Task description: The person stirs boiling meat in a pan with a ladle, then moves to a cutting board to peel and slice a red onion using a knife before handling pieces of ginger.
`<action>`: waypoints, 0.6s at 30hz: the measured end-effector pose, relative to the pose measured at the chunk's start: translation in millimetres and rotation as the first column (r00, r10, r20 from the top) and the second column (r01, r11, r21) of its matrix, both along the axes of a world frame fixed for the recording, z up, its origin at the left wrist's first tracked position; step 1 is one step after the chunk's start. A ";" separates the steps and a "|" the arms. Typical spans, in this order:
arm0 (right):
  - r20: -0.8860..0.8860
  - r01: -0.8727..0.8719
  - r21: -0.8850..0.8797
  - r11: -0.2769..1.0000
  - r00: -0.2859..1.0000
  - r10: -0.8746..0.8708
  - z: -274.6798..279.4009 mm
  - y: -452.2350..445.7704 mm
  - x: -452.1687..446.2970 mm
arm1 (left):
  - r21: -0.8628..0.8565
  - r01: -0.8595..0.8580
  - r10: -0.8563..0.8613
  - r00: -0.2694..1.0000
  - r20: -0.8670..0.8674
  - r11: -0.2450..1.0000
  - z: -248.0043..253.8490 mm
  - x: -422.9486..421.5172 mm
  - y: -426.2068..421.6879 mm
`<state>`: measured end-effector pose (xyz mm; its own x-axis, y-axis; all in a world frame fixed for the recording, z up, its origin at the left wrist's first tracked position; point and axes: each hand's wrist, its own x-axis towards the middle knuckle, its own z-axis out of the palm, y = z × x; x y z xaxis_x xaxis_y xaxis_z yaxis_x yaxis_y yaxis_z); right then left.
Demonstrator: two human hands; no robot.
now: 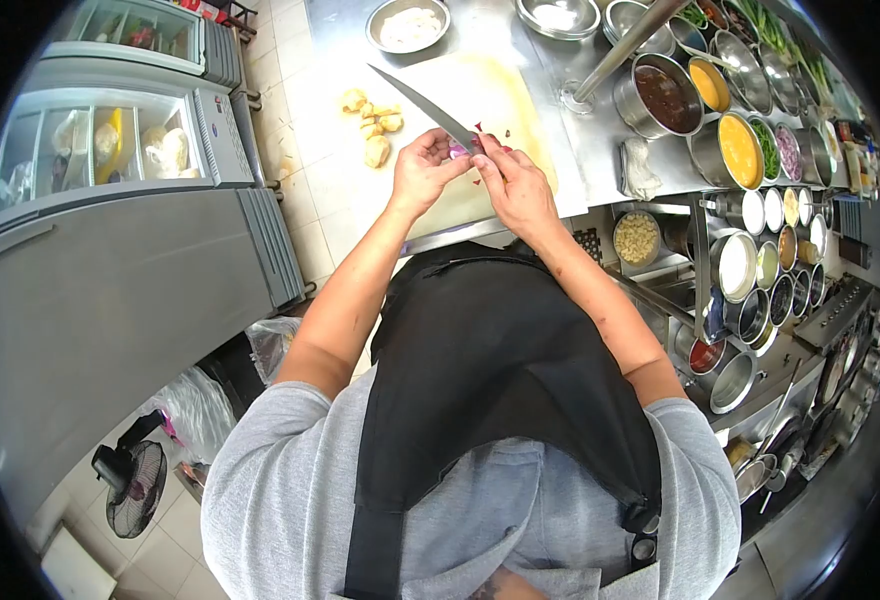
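Observation:
My right hand (520, 190) is closed around the handle end of a long kitchen knife (422, 104), its blade pointing up and left above the cutting board (520, 95). In the fingers of my left hand (425, 172) is a small purple-and-white shallot (457, 151), close against the blade near the knife's heel. Both hands meet over the board, and the fingers hide part of the shallot and the knife handle. Dark red peel scraps (478, 182) lie around the right hand. Several knobbly pieces of ginger (377, 150) sit at the board's left side.
A steel bowl (373, 28) with white contents stands behind the board. To the right are a slanting metal post (625, 50), a folded cloth (639, 168) and several steel pots (625, 98) of sauces and chopped greens. Glass-topped freezers (125, 240) line the left; a fan (138, 490) stands lower left.

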<state>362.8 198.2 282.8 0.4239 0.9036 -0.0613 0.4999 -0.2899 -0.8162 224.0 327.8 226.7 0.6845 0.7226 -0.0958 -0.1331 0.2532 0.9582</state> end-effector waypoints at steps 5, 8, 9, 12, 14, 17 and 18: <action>-0.322 0.124 0.126 0.984 0.944 -0.077 -17.1 2.6 -1.4 | -0.092 0.006 -0.008 1.000 -0.025 0.996 12.5 -1.3 -4.8; -0.440 0.123 -0.088 0.988 0.885 -0.150 -28.5 5.3 17.1 | -0.122 -0.001 0.002 1.000 0.007 0.993 1.4 -5.7 -2.9; -0.473 0.117 -0.161 0.980 0.863 -0.180 -30.8 5.5 23.3 | -0.123 -0.001 0.001 1.000 0.007 0.992 0.2 -7.6 -2.2; -0.633 0.136 -0.296 0.945 0.713 -0.301 -30.8 5.2 28.3 | -0.273 0.055 -0.010 0.986 0.164 0.960 -0.5 -11.4 -0.5; -0.551 0.104 -0.297 0.949 0.793 -0.260 -23.2 3.7 24.7 | -0.372 0.064 0.019 0.977 0.214 0.926 0.0 -12.2 0.0; -0.372 0.075 -0.131 0.989 0.921 -0.119 -26.2 -0.9 8.7 | -0.342 0.031 0.029 0.985 0.169 0.939 -1.7 -10.9 -0.8; -0.262 0.049 0.049 0.998 0.964 -0.034 -27.9 -1.9 4.0 | -0.343 0.033 0.027 0.985 0.170 0.939 -6.0 -9.4 -0.9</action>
<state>366.8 196.3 254.9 0.4372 0.8905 -0.1255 0.2560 -0.2570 -0.9319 214.6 326.9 220.6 0.7147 0.6640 -0.2199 -0.2846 0.5633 0.7757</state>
